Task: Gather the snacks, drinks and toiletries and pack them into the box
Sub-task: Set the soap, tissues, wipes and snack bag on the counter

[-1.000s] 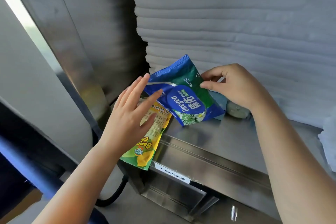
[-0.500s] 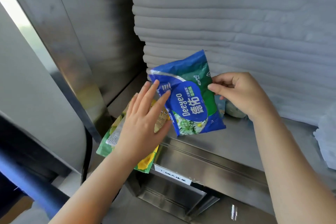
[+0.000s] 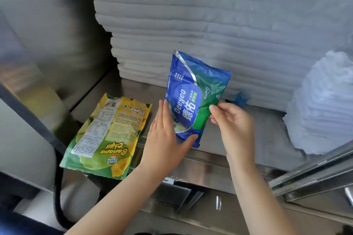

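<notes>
Right hand (image 3: pixel 232 120): we pinch the blue wipes pack (image 3: pixel 193 99) upright by its edge.
Left hand (image 3: pixel 166 139): our flat, spread palm cups the pack's lower side.

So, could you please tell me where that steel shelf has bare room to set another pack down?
Bare steel shelf lies between the right hand and the white bundle. Crowded leftward: wipes pack, banana chips.
</notes>
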A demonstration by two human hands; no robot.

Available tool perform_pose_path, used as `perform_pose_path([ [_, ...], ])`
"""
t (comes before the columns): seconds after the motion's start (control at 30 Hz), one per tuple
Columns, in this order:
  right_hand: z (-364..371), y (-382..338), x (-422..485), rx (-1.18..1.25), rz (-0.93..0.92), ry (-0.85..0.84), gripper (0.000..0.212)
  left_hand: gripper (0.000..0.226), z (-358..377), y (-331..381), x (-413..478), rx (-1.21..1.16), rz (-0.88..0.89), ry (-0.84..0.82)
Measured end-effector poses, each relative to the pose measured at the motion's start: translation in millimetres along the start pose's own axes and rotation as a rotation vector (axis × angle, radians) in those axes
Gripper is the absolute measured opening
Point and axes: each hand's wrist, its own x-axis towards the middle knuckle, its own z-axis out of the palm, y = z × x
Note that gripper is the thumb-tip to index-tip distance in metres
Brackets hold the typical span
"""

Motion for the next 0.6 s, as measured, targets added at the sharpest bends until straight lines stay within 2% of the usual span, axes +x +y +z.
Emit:
perform_pose_path([
  [0.27,-3,-6,-4,-0.020,0.004,-0.019,0.011,0.131,15,7,7,-0.139,-0.119,0.035],
  [0.43,-8,-9,0,-0.090,-0.004,-0.078,0.010,0.125,14,8,14,-0.139,-0.088,0.060],
  [0.5,-11,-12,2,-0.186,-0.041,-0.125,0.013,0.122,13,7,16,-0.135,-0.067,0.056],
  [0.6,-16,-22,0,-0.300,-0.194,-0.088,0.033,0.118,10,6,17,-0.121,-0.016,0.042],
])
